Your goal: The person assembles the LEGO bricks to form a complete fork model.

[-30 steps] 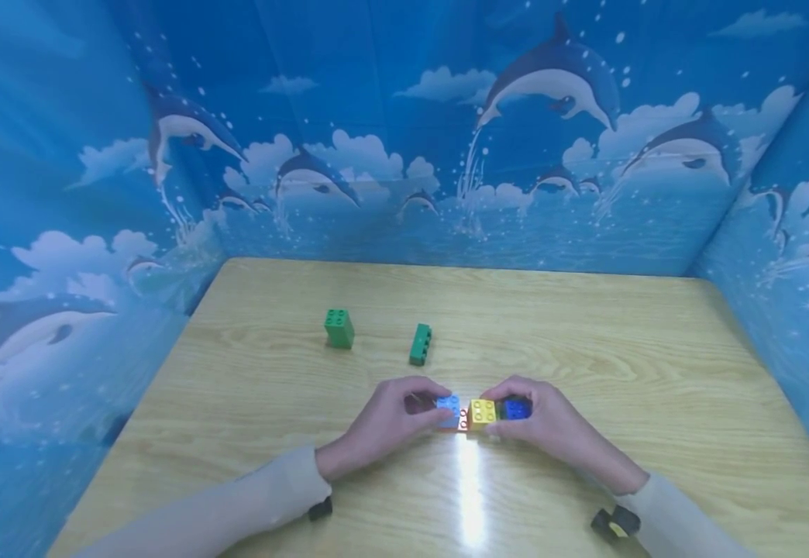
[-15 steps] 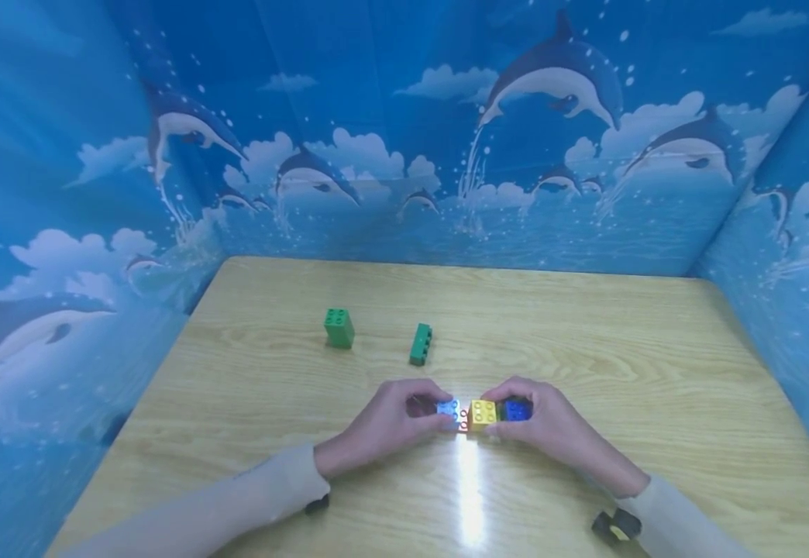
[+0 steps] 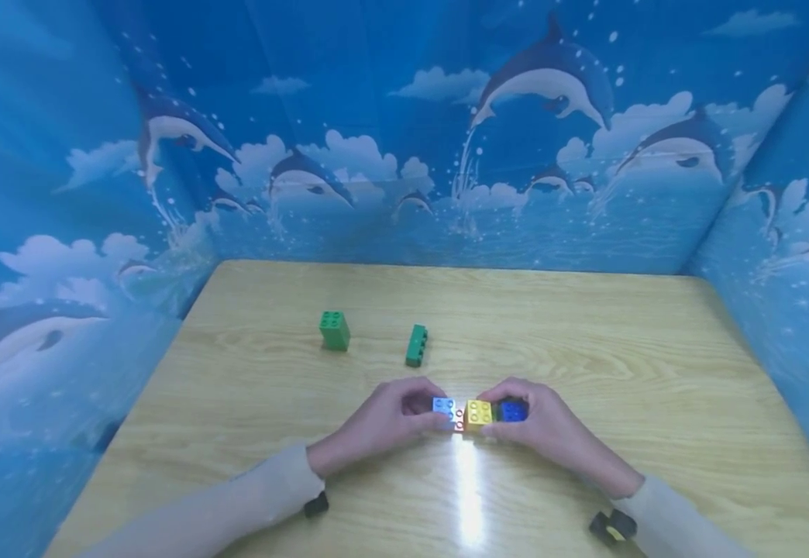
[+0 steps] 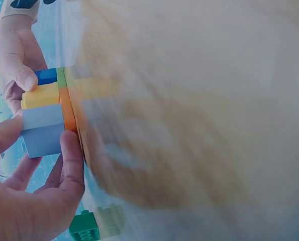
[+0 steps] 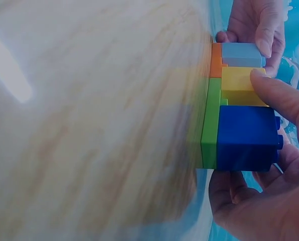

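Dolphin-print backdrop point(image 3: 376, 70) stands behind the bench point(image 3: 586, 333); lower centre, fingers curled, the left hand point(image 3: 376, 422) pinches the light-blue brick point(image 3: 441, 404), the right hand point(image 3: 551, 425) the yellow brick point(image 3: 478, 412); even pressure should suit both.

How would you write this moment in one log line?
left hand: holds light blue block; right hand: holds yellow block; farther back: tall green block, dark green block
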Action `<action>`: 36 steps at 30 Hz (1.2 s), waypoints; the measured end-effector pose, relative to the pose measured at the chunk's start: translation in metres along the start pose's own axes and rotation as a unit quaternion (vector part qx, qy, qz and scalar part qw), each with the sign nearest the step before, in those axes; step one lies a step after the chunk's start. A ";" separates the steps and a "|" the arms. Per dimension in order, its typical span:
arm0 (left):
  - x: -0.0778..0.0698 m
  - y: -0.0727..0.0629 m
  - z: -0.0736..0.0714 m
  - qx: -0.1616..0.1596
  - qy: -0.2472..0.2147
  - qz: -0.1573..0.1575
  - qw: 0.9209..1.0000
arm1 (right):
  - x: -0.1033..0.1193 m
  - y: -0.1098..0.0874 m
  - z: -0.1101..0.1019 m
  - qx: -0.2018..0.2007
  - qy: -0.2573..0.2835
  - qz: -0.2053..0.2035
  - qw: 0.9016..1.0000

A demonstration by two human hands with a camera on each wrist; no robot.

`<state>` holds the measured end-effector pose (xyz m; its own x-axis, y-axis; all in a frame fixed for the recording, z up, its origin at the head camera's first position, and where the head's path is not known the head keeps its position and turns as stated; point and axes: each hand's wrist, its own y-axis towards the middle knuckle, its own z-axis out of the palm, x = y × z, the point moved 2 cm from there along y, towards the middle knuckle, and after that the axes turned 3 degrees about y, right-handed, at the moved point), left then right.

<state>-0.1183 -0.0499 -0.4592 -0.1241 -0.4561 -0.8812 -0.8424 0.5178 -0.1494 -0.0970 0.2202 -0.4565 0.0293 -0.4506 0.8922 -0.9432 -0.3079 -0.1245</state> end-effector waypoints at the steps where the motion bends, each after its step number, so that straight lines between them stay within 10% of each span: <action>1: 0.001 0.000 0.000 -0.001 -0.003 -0.004 1.000 | 0.000 0.000 0.000 -0.001 -0.001 0.001 1.000; 9: 0.009 -0.007 -0.006 -0.030 -0.023 -0.040 0.999 | 0.003 0.000 0.001 -0.004 -0.005 0.001 1.000; 19: 0.014 -0.002 -0.022 -0.148 -0.048 -0.112 0.982 | 0.002 -0.001 0.000 -0.004 -0.001 0.021 1.000; 36: 0.013 0.022 -0.022 -0.207 -0.008 -0.103 0.973 | 0.002 0.000 0.001 -0.001 -0.001 0.013 1.000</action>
<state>-0.1502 -0.0606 -0.4645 0.0757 -0.5058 -0.8593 -0.9880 0.0783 -0.1332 -0.0960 0.2183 -0.4555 0.0060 -0.4599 0.8880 -0.9446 -0.2939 -0.1459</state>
